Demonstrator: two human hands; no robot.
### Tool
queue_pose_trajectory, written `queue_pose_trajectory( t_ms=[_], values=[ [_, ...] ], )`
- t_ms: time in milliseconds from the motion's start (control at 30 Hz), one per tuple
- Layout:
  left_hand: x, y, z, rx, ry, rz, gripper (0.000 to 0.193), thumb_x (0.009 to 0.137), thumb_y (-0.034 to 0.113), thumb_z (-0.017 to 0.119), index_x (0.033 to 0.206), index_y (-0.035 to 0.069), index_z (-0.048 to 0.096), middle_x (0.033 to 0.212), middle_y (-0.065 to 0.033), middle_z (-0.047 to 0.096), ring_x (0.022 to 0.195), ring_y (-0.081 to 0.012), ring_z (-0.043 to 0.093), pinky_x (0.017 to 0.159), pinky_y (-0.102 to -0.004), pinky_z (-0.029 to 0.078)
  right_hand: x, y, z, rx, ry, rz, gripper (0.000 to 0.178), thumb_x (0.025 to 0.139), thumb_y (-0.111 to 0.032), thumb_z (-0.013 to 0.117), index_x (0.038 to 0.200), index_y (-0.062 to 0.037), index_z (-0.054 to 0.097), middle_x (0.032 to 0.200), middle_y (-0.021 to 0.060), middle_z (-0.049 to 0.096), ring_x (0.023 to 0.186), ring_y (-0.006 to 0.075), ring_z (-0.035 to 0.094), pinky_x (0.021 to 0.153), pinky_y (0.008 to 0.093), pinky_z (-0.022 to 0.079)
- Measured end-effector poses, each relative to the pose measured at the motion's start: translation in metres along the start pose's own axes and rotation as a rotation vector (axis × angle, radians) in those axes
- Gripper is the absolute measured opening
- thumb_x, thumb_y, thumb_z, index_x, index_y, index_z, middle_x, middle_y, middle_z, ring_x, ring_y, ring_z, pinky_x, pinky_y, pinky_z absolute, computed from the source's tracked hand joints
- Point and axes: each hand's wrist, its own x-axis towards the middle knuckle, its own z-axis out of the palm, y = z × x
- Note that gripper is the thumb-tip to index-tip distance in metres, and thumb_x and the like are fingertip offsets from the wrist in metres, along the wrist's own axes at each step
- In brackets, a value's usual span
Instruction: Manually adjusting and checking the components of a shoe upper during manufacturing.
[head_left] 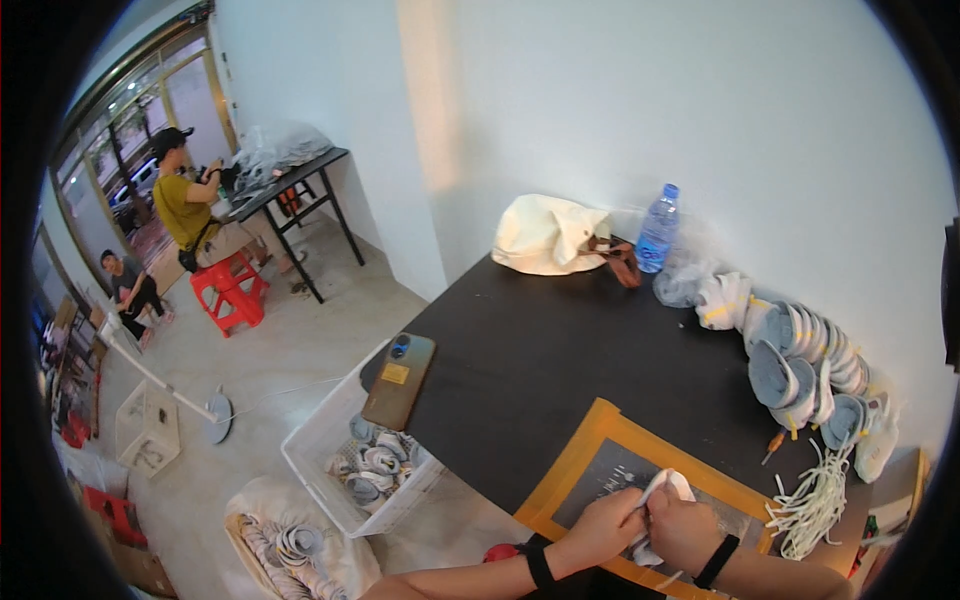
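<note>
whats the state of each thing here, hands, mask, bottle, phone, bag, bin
left hand: gripping the mask
right hand: gripping the mask
mask: held over the mat
bottle: upright, capped
phone: lying flat at the table edge
bag: slumped by the wall
bin: open, masks inside

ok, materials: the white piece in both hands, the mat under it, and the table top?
White piece: looks like soft fabric or foam, matte; it bends in the left hand and right hand. Mat: dark grey, scuffed, flat, maybe rubber, edged in orange tape. Table top: black, smooth, matte, probably laminate or painted board.
</note>
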Motion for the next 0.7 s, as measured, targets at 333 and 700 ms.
queue_pose_trajectory(
  t_ms=[333, 700],
  values=[
    [0.0, 0.027, -0.017, -0.164, -0.099, -0.248, 0.02, 0.093, 0.009, 0.061, 0.11, 0.0, 0.066, 0.091, -0.0046, 0.069, 0.085, -0.0068, 0.062, 0.071, -0.0268, 0.051, -0.038, -0.007, -0.064, -0.049, -0.035, -0.058, 0.018, 0.085, -0.015, 0.062, 0.099, -0.0049, 0.059, 0.076, 0.0129, 0.067, 0.075, 0.0308, 0.07, 0.064, 0.0402, 0.056],
    [-0.037, 0.129, -0.031, 0.799, -0.207, 1.074, 0.028, 0.071, 0.011, 0.068, 0.099, 0.015, 0.068, 0.095, 0.0035, 0.062, 0.078, -0.0112, 0.058, 0.061, -0.0237, 0.046, -0.113, -0.01, -0.07, 0.617, 0.448, -0.417, 0.015, 0.087, -0.014, 0.06, 0.101, -0.0107, 0.061, 0.092, 0.0084, 0.063, 0.081, 0.0312, 0.063, 0.065, 0.0402, 0.051]
  ],
)
